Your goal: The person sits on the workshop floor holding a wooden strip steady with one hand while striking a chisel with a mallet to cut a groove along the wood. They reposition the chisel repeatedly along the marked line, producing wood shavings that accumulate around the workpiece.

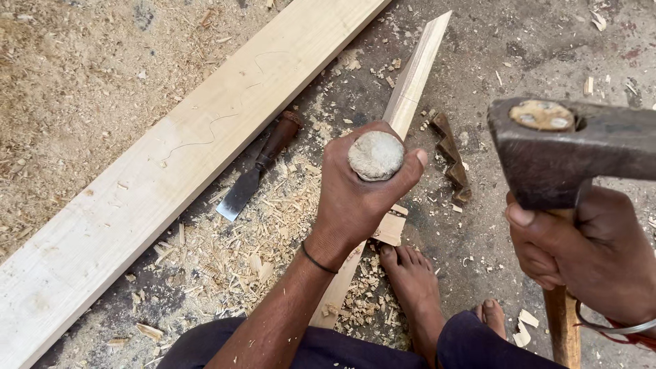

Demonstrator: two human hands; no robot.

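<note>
Two chisels (258, 169) (one gripped (376, 156)), left hand (359, 198), hammer (567, 147), plank (171, 164).

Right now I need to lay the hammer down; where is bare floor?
Bare concrete lies upper right, beyond the notched wood piece. Crowded: shavings and a spare chisel between the wide plank and narrow strip; feet below.
</note>
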